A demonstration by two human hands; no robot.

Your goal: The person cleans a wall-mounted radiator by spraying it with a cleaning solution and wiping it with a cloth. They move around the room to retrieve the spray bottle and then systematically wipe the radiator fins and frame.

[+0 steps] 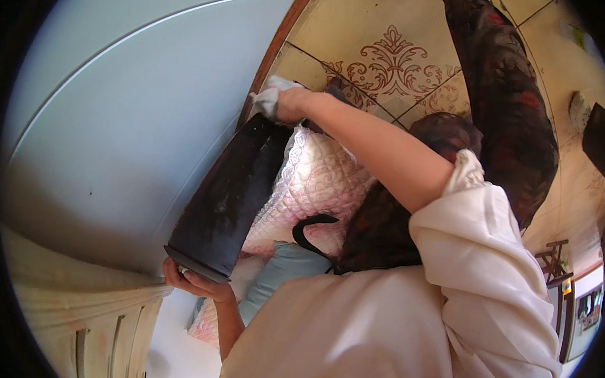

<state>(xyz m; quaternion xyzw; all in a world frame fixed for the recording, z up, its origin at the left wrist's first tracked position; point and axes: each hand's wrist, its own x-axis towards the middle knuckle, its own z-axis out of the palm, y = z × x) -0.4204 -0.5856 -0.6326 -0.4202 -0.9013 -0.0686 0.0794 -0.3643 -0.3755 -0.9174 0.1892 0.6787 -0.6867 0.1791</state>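
Note:
A long, dark, glossy panel point(226, 196), wooden by its look, slants along the wall and has a raised lip at its near end. My left hand point(197, 281) grips that near end, fingers curled against the lip. At the panel's far end my right hand point(292, 105) holds a crumpled white cloth point(273, 94), pressed close to the dark surface. Right beside the panel lies a quilted pink-and-white cover point(318, 179) with a lace edge. A light blue pillow point(278, 271) and a black strap point(305, 235) are near my waist.
A pale blue wall point(123, 120) with a reddish-brown skirting strip point(273, 51) runs along the left. Cream panelled furniture point(89, 311) stands at lower left. Patterned floor tiles point(394, 61) spread beyond my legs in dark floral trousers point(508, 107). A wooden stool point(552, 260) is farther right.

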